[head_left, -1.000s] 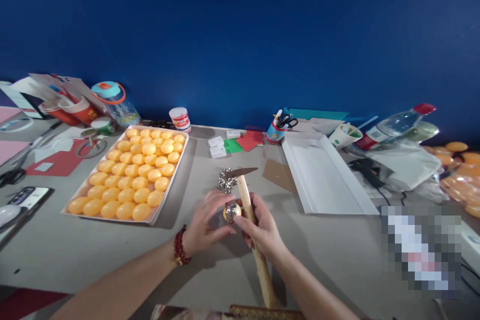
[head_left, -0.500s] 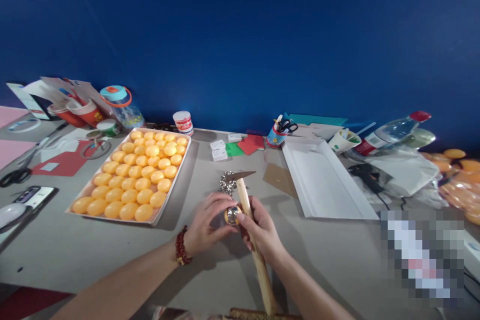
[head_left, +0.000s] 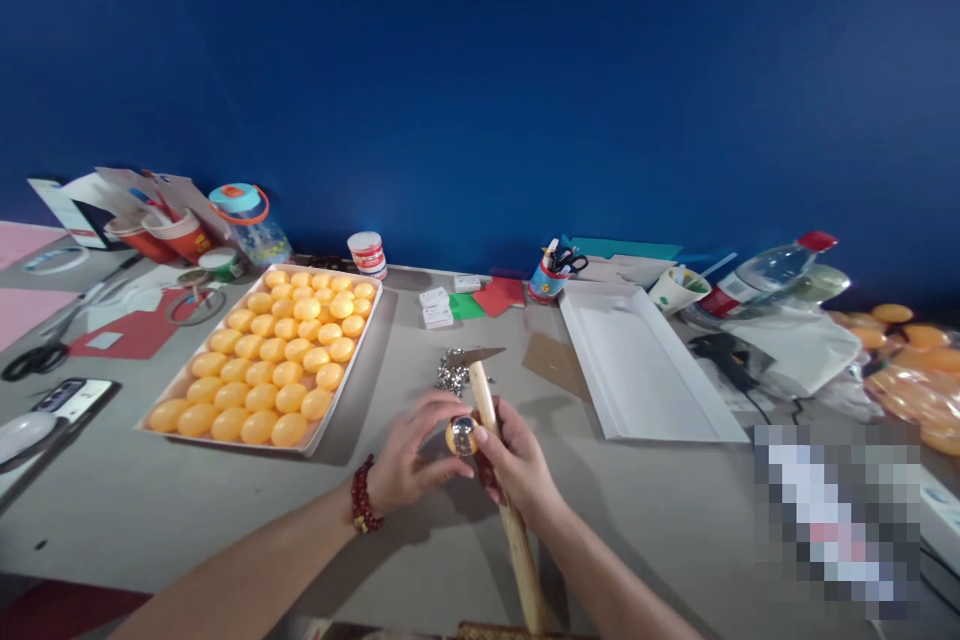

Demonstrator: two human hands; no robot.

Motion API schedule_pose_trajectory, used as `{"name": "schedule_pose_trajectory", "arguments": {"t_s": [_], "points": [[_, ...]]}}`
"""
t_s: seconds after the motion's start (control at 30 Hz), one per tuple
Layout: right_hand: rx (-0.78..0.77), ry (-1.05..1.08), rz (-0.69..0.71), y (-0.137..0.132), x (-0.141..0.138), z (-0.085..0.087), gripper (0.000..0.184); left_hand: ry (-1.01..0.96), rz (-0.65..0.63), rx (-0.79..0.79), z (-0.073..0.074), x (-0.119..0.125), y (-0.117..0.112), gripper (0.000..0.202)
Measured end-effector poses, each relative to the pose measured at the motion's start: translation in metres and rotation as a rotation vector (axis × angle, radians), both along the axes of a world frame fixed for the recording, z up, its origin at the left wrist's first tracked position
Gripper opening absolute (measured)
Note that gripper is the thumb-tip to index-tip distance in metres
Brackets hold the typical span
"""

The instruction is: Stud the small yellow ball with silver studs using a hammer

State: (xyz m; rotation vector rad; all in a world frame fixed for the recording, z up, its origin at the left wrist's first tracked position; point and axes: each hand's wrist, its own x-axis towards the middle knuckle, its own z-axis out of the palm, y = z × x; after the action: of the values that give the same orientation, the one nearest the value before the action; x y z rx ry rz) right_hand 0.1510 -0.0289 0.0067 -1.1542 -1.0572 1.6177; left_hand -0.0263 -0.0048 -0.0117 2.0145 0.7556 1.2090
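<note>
An orange ping-pong ball (head_left: 455, 437) with a shiny silver patch on its surface is between my hands, above the table. My left hand (head_left: 420, 445), with a dark red bead bracelet on its wrist, curls its fingers over the ball's top, the thumb below it. My right hand (head_left: 517, 465) is closed round the wooden handle of a hammer (head_left: 519, 545), its thumb tip against the ball. The hammer's thin, pointed metal head is at the far end. Just behind the ball lies a heap of small silver metal pieces (head_left: 451, 375), partly covered by the head.
At left stands a shallow box of orange balls (head_left: 330, 425). An empty white tray (head_left: 652, 390) and brown card (head_left: 553, 363) are at right. Small white boxes (head_left: 435, 308), a pen cup (head_left: 545, 282) and a plastic bottle (head_left: 772, 270) stand along the back. Scissors (head_left: 37, 360) lie far left.
The view has shifted slightly. Both hands keep their places round the ball and hammer; the ball appears turned a little, with more orange showing on its left side.
</note>
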Motion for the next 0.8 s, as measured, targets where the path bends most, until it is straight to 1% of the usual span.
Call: {"name": "schedule_pose_trajectory", "arguments": {"t_s": [0.07,0.17,0.4,0.53,0.67,0.8], "points": [[-0.006,0.013,0.0,0.0009,0.0,-0.0031,0.043,0.01,0.008,0.003,-0.002,-0.0003,-0.0011,0.056],[-0.012,0.011,0.003,0.0014,0.0,-0.0058,0.043,0.024,-0.001,0.01,-0.0028,-0.0009,-0.0017,0.051],[-0.057,0.011,-0.011,0.0001,-0.0009,-0.0021,0.046,0.024,-0.001,0.004,-0.001,-0.0019,0.0012,0.046],[-0.066,0.003,-0.014,-0.0005,-0.0014,-0.0033,0.045,0.049,0.018,-0.013,-0.0045,-0.003,0.0014,0.048],[-0.063,0.012,-0.01,-0.0007,-0.0016,-0.0055,0.044,0.068,0.0,-0.027,-0.008,-0.0029,0.0012,0.058],[-0.054,-0.008,-0.001,-0.0004,-0.002,-0.0038,0.044,0.083,0.0,-0.026,-0.0054,-0.0025,0.0008,0.052]]}}
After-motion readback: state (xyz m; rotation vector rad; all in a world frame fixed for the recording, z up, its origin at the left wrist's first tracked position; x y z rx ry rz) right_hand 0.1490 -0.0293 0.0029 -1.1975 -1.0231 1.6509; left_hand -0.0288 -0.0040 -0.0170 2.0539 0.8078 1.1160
